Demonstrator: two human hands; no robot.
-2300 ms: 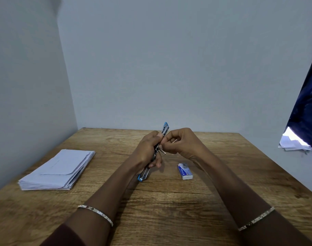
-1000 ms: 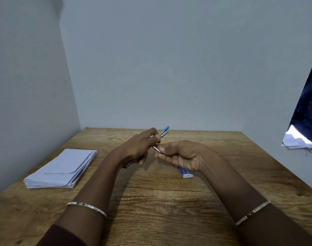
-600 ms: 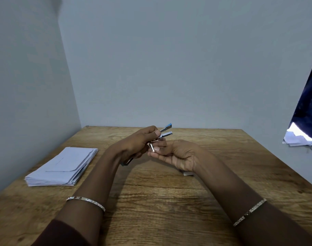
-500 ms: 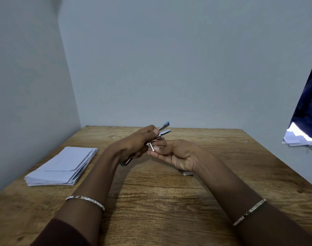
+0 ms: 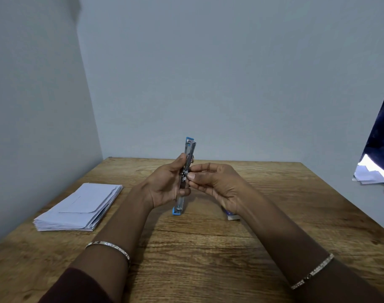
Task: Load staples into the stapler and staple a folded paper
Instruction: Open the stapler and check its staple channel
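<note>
Still loading: staples going into the opened stapler.

Nearest, the left hand point(image 5: 164, 186) clenches the stapler point(image 5: 185, 173) upright above the table point(image 5: 208, 248); the right hand point(image 5: 217, 184) pinches something small at its hinge (probably staples, too small to tell). Next: seat them, close it. Staple box point(image 5: 231, 215) sits half hidden; folded papers point(image 5: 77, 208) lie left, unobstructed.

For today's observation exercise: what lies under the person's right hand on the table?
Under the right hand a small white and blue box lies on the wooden table. Only its near corner shows; the hand and wrist cover the rest, so its label and contents cannot be seen.
</note>
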